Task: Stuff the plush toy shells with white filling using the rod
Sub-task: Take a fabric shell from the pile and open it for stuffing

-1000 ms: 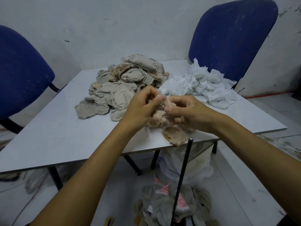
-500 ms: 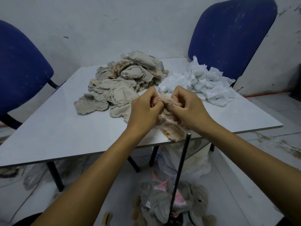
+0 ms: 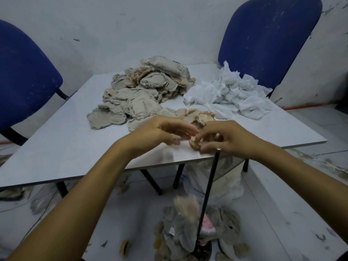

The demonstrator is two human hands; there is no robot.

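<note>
Head view showed both of my hands over the near edge of the table (image 3: pixel 56 147). My right hand (image 3: pixel 227 138) had its fingers curled around a small peach-coloured shell (image 3: pixel 194 144), pinching it against the tabletop. My left hand (image 3: pixel 162 129) lay just left of that shell, fingers extended and relaxed, tips close to the shell; blur prevented confirming contact. Directly below my right hand, the black rod (image 3: pixel 208 194) stood nearly upright, its top end at my right fingers and its base in a dark holder on the floor among stuffed toys (image 3: pixel 180 230). Beyond my grip lay more flat peach shells (image 3: pixel 199 116), then a pile of grey shells (image 3: pixel 143 95) ahead left. White filling (image 3: pixel 229 95) was heaped ahead right.
</note>
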